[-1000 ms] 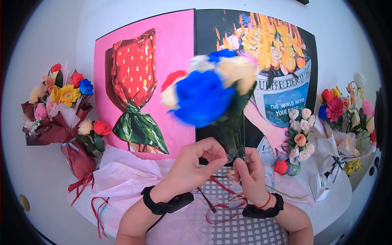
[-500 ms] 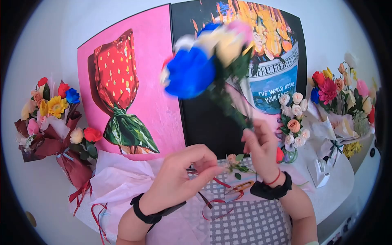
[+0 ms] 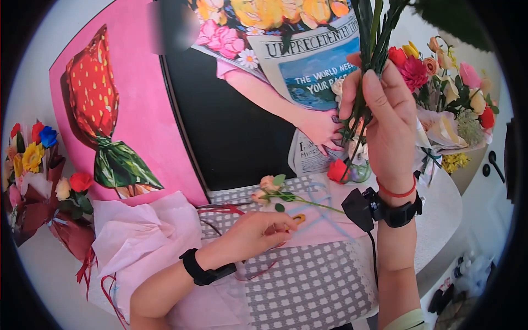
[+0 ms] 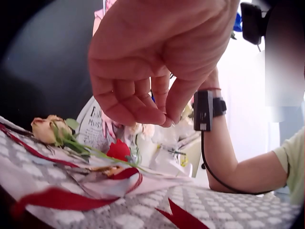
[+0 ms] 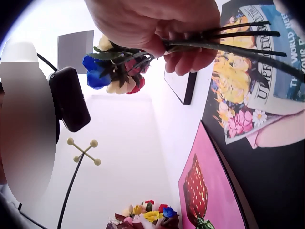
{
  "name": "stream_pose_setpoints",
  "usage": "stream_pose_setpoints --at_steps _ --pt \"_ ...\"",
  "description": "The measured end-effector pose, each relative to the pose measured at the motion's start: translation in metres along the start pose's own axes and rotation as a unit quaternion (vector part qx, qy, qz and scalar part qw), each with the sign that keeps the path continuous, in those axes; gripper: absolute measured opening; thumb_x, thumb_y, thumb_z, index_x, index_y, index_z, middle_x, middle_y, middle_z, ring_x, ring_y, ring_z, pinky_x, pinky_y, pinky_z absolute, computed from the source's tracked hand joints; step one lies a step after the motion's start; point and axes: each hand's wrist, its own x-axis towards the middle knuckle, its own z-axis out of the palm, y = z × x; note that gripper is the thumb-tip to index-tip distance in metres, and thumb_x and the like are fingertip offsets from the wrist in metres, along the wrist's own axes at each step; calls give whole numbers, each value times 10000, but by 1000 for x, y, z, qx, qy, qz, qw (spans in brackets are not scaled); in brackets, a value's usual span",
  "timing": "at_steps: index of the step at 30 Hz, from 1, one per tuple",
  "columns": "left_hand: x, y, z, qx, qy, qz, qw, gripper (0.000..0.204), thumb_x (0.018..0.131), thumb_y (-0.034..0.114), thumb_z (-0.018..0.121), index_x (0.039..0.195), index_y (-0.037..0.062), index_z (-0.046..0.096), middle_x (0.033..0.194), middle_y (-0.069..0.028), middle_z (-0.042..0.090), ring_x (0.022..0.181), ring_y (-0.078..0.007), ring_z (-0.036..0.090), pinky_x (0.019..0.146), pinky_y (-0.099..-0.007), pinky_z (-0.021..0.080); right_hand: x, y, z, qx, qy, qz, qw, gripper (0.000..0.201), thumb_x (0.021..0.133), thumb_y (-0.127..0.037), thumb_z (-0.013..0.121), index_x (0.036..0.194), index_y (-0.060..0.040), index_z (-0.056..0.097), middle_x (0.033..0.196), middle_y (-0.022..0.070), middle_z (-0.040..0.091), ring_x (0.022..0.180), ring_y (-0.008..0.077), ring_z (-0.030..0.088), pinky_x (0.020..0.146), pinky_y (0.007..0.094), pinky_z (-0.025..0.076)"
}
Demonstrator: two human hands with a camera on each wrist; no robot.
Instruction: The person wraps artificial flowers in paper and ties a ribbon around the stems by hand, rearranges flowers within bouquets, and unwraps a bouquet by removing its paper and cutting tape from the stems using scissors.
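My right hand [image 3: 390, 110] grips the green stems of a flower bouquet [image 3: 375, 33], raised high at the right. Its blooms are out of the head view; in the right wrist view the blue, cream and red flowers [image 5: 112, 76] show beyond the fingers. Low over the table, my left hand [image 3: 258, 236] has loosely curled fingers, with thumb and fingertips close together and nothing visible between them. Just by its fingertips lies a small orange-yellow item [image 3: 298, 219]. Behind it, a peach rose spray [image 3: 269, 187] lies with its stem toward the right. Red ribbon [image 4: 66, 200] lies below my left hand.
Pink wrapping paper [image 3: 148, 231] spreads at the left of the grey checked cloth [image 3: 313, 275]. Wrapped bouquets stand at the left [image 3: 60, 209] and right [image 3: 451, 121]. A small vase [image 3: 360, 173] of flowers is behind my right wrist. A large picture panel [image 3: 236, 126] stands behind the table.
My right hand has lifted the bouquet up and to the right, away from my left hand. My left hand stays low over the table. The view has turned to the right.
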Motion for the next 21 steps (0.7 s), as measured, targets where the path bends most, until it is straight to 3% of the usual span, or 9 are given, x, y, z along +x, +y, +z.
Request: stream_pose_setpoints --at_steps 4,7,11,13,14,15,16,18,21 --pt "12 1 24 59 -74 13 995 129 824 128 603 930 55 608 828 -17 614 699 -97 550 654 -228 443 3 -3 -9 -12 -17 -37 999 238 908 -157 475 1063 19 513 740 24 549 607 60 479 572 178 384" --pt "15 15 38 -47 -152 26 987 119 831 136 597 905 42 590 820 -14 607 736 -93 562 690 -227 438 2 -5 -8 -43 -31 -42 998 295 926 -192 428 1119 25 479 749 13 525 619 64 472 564 176 372" --pt "20 26 54 -101 -166 48 980 123 835 137 593 912 41 584 823 -15 605 756 -102 573 691 -233 440 0 -7 -8 -80 -55 -48 994 256 909 -128 449 1110 24 493 758 16 541 641 60 482 581 181 394" --pt "28 31 61 53 -132 50 989 123 840 134 584 921 42 575 837 -18 604 759 -109 573 694 -242 446 2 -6 -11 -123 -70 -62 988 224 876 -53 472 1079 33 515 756 18 554 654 56 500 577 187 411" --pt "34 31 62 52 -145 60 986 123 840 134 584 921 42 575 837 -18 604 759 -109 573 694 -242 446 3 -5 -11 -171 -66 -83 979 205 859 -42 485 1044 33 531 749 16 555 650 54 506 554 187 411" --pt "41 28 61 78 -89 30 993 149 815 114 571 945 41 571 820 -76 594 773 -177 579 689 -272 449 2 -3 -5 -126 -48 -101 986 127 788 -52 536 872 26 482 647 211 499 599 360 526 522 380 398" --pt "50 25 60 105 -30 0 994 188 789 94 558 969 40 567 803 -133 583 786 -245 586 684 -302 453 1 0 -3 -144 -41 -135 979 136 772 -51 542 872 26 492 677 220 528 671 405 533 555 437 400" --pt "75 17 56 79 107 175 976 183 810 130 543 971 48 575 805 -109 590 808 -218 589 691 -312 455 -1 -6 -2 -208 -62 -161 963 110 755 -58 556 805 14 488 667 194 539 660 380 540 552 435 410" --pt "109 38 49 -7 3 104 995 168 811 117 543 961 49 578 812 -95 594 815 -199 587 683 -311 455 -6 -16 3 -215 -80 -167 959 107 746 -52 558 771 14 478 653 169 535 651 350 548 543 413 421"
